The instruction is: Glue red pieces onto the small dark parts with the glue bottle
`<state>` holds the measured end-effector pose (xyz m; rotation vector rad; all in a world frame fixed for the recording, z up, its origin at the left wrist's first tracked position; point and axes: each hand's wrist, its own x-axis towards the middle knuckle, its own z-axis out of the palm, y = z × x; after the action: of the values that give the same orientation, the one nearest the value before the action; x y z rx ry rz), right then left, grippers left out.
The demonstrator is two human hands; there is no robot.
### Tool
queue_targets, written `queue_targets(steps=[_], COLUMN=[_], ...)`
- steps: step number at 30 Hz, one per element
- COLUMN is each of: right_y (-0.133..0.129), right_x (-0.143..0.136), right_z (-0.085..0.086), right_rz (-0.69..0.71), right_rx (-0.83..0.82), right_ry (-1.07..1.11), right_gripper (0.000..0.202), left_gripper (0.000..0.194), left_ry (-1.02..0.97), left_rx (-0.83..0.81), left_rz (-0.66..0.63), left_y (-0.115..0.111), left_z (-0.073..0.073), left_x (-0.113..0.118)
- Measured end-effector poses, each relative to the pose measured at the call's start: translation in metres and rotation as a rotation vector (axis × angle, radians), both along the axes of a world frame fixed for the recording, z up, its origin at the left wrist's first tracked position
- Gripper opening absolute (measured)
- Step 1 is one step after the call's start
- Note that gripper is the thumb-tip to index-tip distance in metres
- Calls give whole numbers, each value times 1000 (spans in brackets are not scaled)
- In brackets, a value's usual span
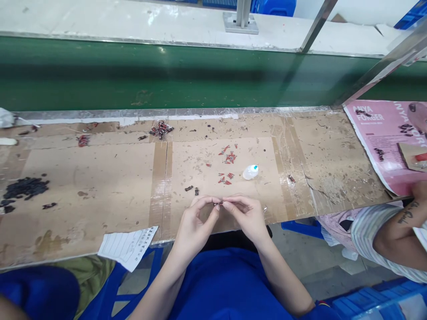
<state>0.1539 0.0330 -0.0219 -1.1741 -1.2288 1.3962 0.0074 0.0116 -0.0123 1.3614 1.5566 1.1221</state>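
Observation:
My left hand (197, 222) and my right hand (247, 218) meet above the front edge of the cardboard-covered bench. Thumb and forefinger of each are pinched on one small dark and reddish part (218, 204), mostly hidden by the fingertips. Just beyond my hands lie small black pieces (189, 188). Several loose small red parts with metallic ends (230, 158) are scattered farther up, and another group of red parts (227, 178) sits nearer to me. To the right of them a small white squeeze bottle with a blue tip (250, 172) lies on its side.
A heap of dark red parts (162, 129) lies at the back, and a black pile (26, 188) at left. A paper slip (128, 246) overhangs the front edge. Behind runs a green conveyor belt (167, 78). At right, a co-worker's arm (398, 229) is beside a pink sheet (373, 146).

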Motion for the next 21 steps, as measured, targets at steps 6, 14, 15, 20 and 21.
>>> queue_targets(steps=[6,14,15,20,21], right_y=[4,-3,-3,-1,0], right_x=[6,7,8,26,35], right_z=[-2,7,7,5,4], right_rz=[61,37,41,-10,-52], right_rx=[-190,245,271,286,271], right_ry=[152,-219,-238,-288,-320], right_gripper=[22,17,18,14,13], left_gripper=[13,13,13,25,31], left_ry=[31,134,154,224,228], left_rx=[16,88,100,138,153], left_rz=[-26,-44,-50,-81,-87], left_y=[-3,1,1,-1,0], left_z=[7,-5,-7,-15,-15], left_x=[3,8,10,20,19])
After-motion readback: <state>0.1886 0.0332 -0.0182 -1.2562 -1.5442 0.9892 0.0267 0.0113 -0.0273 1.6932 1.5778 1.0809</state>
